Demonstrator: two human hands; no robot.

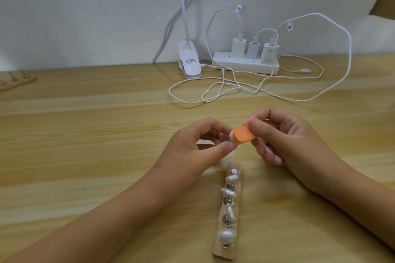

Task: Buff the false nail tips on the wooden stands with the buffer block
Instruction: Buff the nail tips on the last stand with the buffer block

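Note:
My right hand (284,141) grips an orange buffer block (308,134) between thumb and fingers above the table. Its end lies against a small pale nail tip (296,136) that my left hand (196,145) pinches between thumb and forefinger. Below the hands a wooden stand (241,179) lies lengthwise on the table, carrying several pearly white nail tips (226,237) on metal pegs. What the pinched tip is mounted on is hidden by my fingers.
A second wooden stand (15,81) lies at the far left edge. A white clip lamp (190,62), a power strip (245,64) with three chargers and loose white cables (213,92) sit at the back of the wooden table (85,134).

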